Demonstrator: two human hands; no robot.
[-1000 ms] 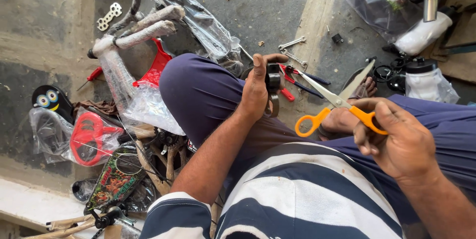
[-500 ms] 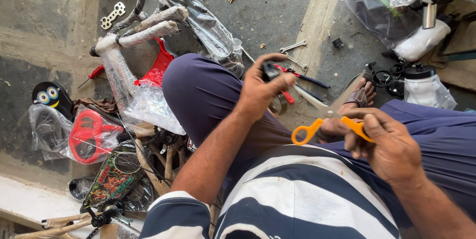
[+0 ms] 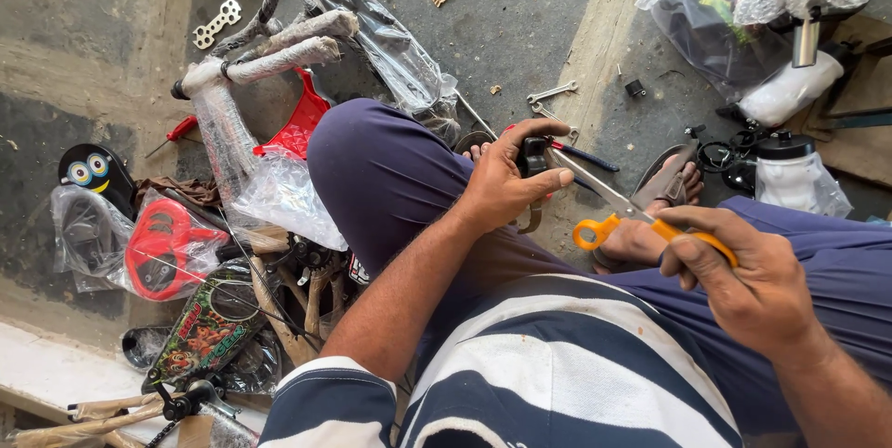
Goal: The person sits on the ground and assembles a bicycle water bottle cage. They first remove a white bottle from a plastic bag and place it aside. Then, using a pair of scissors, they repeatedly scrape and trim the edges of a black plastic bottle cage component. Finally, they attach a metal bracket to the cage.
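Observation:
My left hand (image 3: 502,186) rests on my left knee and grips a small black part (image 3: 533,158). My right hand (image 3: 743,276) holds orange-handled scissors (image 3: 618,214) by the handles. Their metal blades point up-left, and the tips reach the black part in my left hand. I sit on the ground in dark blue trousers and a blue-and-white striped shirt.
Plastic-wrapped bicycle parts (image 3: 269,67) lie at the left with a red part (image 3: 297,127), a red wrapped piece (image 3: 167,248) and a decorated panel (image 3: 209,327). Two spanners (image 3: 553,95) and a red-handled screwdriver (image 3: 172,135) lie on the concrete. A bottle (image 3: 790,174) and bags (image 3: 715,11) stand at the right.
My right hand has turned the scissors so the blades again point at the black part. My left hand has shifted slightly on the knee and still holds the part.

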